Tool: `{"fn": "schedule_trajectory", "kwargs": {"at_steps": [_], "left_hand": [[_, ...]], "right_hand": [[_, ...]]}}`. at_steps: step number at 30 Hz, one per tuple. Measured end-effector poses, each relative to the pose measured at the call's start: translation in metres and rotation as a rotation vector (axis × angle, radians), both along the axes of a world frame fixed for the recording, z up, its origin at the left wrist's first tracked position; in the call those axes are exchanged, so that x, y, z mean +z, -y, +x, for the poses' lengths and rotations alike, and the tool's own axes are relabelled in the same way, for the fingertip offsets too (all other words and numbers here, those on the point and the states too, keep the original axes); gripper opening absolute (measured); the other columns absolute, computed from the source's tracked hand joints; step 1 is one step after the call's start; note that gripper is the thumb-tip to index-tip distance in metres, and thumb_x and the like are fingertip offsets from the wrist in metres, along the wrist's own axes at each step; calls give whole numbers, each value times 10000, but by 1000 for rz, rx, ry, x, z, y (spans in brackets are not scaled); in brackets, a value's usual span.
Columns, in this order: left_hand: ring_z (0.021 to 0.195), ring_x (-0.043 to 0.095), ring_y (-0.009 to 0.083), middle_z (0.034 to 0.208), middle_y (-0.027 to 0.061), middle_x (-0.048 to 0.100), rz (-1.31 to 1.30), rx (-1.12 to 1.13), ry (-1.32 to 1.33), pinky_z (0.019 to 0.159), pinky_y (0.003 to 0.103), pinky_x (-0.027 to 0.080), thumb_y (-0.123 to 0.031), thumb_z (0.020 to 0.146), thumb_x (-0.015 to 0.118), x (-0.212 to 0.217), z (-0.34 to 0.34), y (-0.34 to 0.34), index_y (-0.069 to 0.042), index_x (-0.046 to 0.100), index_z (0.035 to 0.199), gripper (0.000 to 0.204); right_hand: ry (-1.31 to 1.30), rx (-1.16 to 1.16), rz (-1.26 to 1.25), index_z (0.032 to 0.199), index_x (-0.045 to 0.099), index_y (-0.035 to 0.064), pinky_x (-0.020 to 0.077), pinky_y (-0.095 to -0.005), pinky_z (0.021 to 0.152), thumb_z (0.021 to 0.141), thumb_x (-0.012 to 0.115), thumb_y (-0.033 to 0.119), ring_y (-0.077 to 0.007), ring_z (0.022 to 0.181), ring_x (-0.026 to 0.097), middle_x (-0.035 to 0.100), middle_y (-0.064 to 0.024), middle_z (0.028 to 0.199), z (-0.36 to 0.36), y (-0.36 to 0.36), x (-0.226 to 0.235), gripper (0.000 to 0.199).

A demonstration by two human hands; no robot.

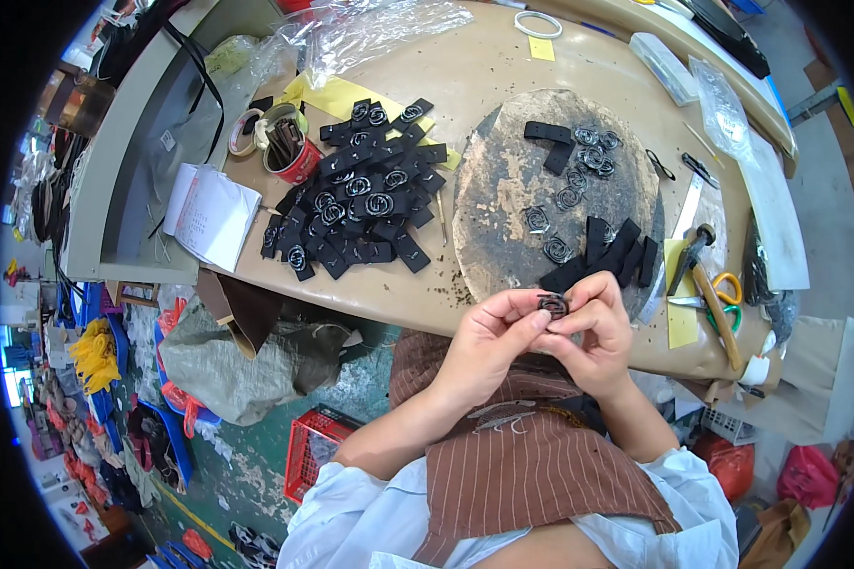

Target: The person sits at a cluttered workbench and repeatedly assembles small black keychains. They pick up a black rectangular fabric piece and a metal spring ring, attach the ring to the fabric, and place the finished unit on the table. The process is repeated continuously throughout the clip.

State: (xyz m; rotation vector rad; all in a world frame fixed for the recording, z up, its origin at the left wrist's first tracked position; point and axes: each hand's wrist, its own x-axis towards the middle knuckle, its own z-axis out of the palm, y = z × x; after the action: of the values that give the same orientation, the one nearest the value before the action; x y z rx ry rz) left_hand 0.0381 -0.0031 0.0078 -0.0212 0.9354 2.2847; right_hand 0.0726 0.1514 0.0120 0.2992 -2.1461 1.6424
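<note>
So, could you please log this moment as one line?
left hand: holding dark ring-shaped piece | right hand: holding same piece | nearby: round board, black straps

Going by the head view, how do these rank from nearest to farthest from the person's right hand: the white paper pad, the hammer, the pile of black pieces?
From the right hand:
1. Hammer: just to its right.
2. Pile of black pieces: well over to its left.
3. White paper pad: farther left, past the pile.
</note>
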Motion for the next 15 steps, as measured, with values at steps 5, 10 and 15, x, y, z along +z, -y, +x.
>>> {"fn": "schedule_trajectory", "kwargs": {"at_steps": [5, 10, 15], "left_hand": [[781, 607, 93, 903, 53, 623, -161, -189, -127, 697, 225, 525, -35, 867, 598, 15, -19, 15, 9, 476, 1237, 393], [713, 612, 98, 805, 48, 616, -230, -367, -205, 648, 224, 525, -6, 821, 646, 24, -21, 22, 7, 344, 1342, 603], [703, 608, 92, 791, 44, 612, -316, -469, -163, 642, 217, 516, -3, 814, 640, 23, -9, 20, 3, 356, 1320, 580]], "right_hand": [[159, 139, -51, 981, 633, 39, 461, -281, 730, 716, 755, 112, -183, 840, 552, 544, -94, 964, -3, -17, 25, 302], [200, 510, 104, 1012, 641, 31, 499, -315, 750, 733, 733, 102, -219, 889, 605, 596, -104, 1003, -13, -37, 37, 301], [90, 493, 108, 909, 662, 42, 515, -299, 684, 717, 749, 115, -207, 808, 633, 623, -78, 936, 4, -33, 25, 223]]}}
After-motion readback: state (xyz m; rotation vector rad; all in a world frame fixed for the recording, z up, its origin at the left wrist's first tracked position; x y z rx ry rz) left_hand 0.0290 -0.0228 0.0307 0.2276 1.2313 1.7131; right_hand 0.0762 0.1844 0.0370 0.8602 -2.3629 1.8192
